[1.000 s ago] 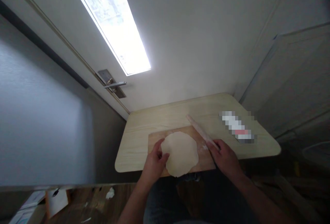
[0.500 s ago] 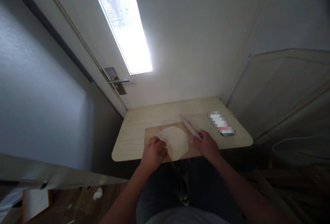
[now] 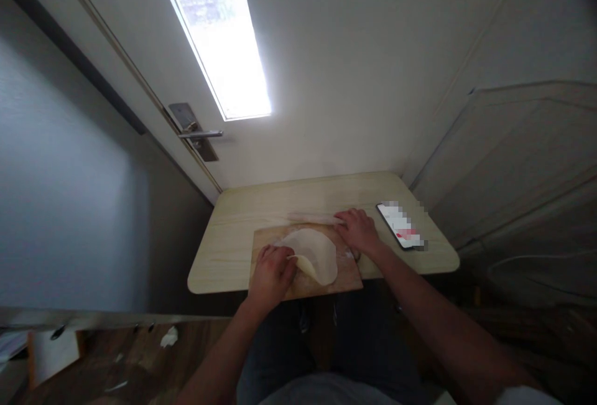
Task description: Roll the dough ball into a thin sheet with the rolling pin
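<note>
A thin round sheet of dough [image 3: 319, 252] lies on a wooden cutting board [image 3: 275, 293]. My left hand [image 3: 273, 271] is closed on the near left edge of the dough, which is lifted and curls over. Behind the sheet, a pale rolling pin [image 3: 310, 218] lies sideways along the board's far edge. The fingers of my right hand [image 3: 358, 231] are closed about its right end. Under that hand, at the board's right side, a small dark item is mostly hidden.
The board rests on a light wooden table [image 3: 214, 256] with rounded corners. Right of my right hand lies a phone [image 3: 396, 224], partly blurred out. Beyond the table stands a white door with a metal handle [image 3: 200, 134]. Crumpled white paper [image 3: 169, 336] is on the floor.
My right hand has moved away from me with the rolling pin, which turned from slanted to sideways behind the dough. My left hand has raised the dough's near edge into a curl.
</note>
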### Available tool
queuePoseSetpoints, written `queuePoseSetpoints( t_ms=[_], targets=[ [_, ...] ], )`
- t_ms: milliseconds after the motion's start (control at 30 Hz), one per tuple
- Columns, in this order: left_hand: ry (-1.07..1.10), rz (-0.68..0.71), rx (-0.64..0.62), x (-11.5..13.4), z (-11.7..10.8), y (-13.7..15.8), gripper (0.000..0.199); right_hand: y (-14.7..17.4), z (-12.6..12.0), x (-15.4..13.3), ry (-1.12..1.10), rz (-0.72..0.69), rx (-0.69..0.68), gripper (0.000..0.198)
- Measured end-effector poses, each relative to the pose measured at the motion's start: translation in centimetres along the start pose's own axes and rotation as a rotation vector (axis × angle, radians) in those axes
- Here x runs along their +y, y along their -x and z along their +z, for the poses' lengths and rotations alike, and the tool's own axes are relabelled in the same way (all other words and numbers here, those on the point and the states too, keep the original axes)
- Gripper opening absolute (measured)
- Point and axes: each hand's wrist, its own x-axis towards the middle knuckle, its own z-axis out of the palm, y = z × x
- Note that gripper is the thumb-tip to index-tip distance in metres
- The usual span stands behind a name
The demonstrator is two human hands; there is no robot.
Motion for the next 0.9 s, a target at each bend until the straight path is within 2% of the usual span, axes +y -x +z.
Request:
queuePoseSetpoints(
  t_ms=[167,333,400,467,500,567,600,633,667,700,767,833,900],
  targets=[
    [0.136,-0.047,0.005,-0.5,0.1,-0.9,0.016,-3.5,0.8,-1.4,-0.010,-0.134,-0.086,0.032],
    [0.260,-0.129,-0.021,-0.6,-0.1,-2.1,0.017,-5.1,0.8,-2.7,-0.078,-0.174,-0.124,0.029],
    [0.305,-0.165,-0.035,-0.5,-0.1,-2.5,0.017,-4.1,0.1,-3.0,-0.161,-0.158,-0.056,0.025],
    [0.344,-0.189,-0.029,-0.5,0.1,-2.8,0.017,-1.7,-0.8,-3.2,-0.320,-0.158,0.040,0.024],
    [0.361,-0.198,-0.020,-0.5,0.1,-2.8,0.016,0.0,-1.1,-3.3,-0.429,-0.170,0.045,0.024],
    [0.406,-0.211,-0.001,-0.7,0.2,-2.9,0.016,3.7,-1.4,-3.3,-0.596,-0.217,-0.044,0.030],
    [0.435,-0.215,0.006,-0.7,0.3,-2.9,0.017,5.5,-1.2,-3.2,-0.597,-0.232,-0.068,0.036],
    [0.462,-0.217,0.015,-0.8,0.3,-2.8,0.017,7.0,-0.8,-3.0,-0.550,-0.232,-0.033,0.042],
    [0.485,-0.218,0.023,-0.9,0.3,-2.8,0.017,8.2,-0.3,-2.8,-0.486,-0.239,0.014,0.042],
    [0.502,-0.219,0.033,-1.0,0.3,-2.9,0.017,8.9,0.3,-2.6,-0.437,-0.251,0.054,0.034],
    [0.509,-0.224,0.062,-1.2,0.3,-3.1,0.016,9.0,1.4,-2.3,-0.417,-0.254,0.123,0.013],
    [0.512,-0.234,0.104,-1.5,0.3,-3.8,0.015,7.5,1.8,-2.2,-0.450,-0.210,0.206,0.016],
    [0.563,-0.243,0.170,-1.9,0.3,-5.0,0.015,5.2,1.3,-2.6,-0.522,-0.168,0.203,0.018]
  ],
)
